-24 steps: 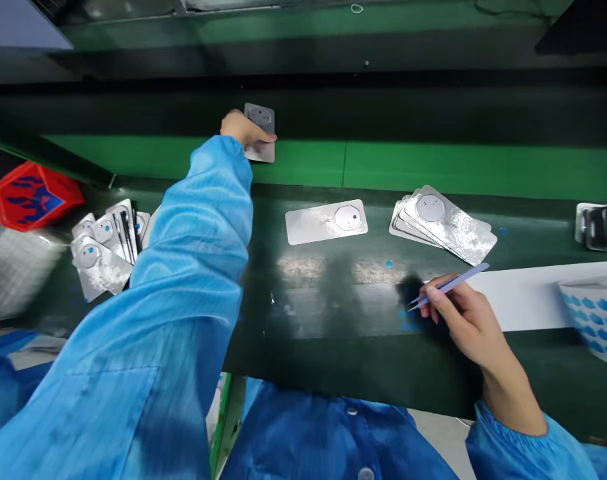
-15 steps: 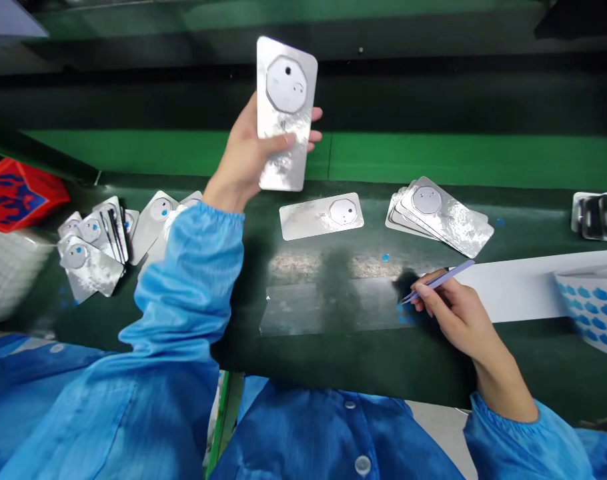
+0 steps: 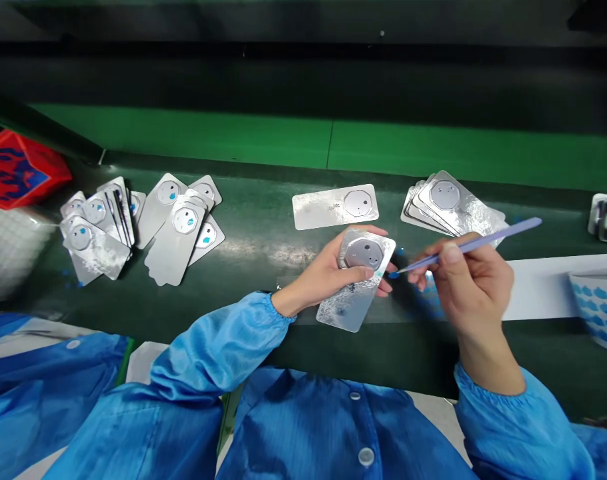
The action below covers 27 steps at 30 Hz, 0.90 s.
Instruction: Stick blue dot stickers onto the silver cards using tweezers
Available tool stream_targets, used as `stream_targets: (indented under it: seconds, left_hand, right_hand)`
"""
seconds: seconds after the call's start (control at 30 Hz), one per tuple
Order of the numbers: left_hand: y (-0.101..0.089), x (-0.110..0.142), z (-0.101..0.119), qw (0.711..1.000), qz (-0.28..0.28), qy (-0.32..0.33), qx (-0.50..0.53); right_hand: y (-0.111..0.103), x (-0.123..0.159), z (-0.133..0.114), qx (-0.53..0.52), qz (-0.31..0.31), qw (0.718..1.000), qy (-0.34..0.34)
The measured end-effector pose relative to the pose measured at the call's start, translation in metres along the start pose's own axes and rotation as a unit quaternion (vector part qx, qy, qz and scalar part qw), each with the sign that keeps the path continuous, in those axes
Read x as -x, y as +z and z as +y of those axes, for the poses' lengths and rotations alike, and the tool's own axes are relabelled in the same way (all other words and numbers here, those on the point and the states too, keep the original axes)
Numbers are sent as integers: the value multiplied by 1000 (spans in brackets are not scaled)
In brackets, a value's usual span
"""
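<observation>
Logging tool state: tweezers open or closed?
Closed: the tweezers taper to one point, with a small blue piece at the tips.

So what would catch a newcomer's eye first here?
Probably the red block with blue markings at the far left. Then the silvery plate in the left hand, front centre, and the lilac tweezers in the right hand, their tips at a blue bit beside that plate.

Bright glare on my table (image 3: 253, 267) | dark shadow beneath my right hand (image 3: 476, 283) | red box (image 3: 23, 170) stretched at left edge
</observation>
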State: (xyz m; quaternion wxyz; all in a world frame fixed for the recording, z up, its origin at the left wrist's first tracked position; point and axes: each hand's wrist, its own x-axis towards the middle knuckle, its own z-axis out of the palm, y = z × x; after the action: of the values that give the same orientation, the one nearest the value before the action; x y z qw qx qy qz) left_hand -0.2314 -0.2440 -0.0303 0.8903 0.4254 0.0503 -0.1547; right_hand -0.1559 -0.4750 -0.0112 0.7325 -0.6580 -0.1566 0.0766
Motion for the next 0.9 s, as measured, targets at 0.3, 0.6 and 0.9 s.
stream_targets:
  seconds: [0.3,0.6,0.9]
  left_hand:
    - [7,-1,-8,1000,-18,-19,-2]
    - [3,-3,-14,1000,-27,-5,-8]
    - [6,-2,-15,1000,-17,-6,-22]
  right_hand:
    - [18,-5,9,14,-12,1000,20]
    - [19,-6,3,62,-5,997,42]
    - [16,-2,4,85,-9,996,40]
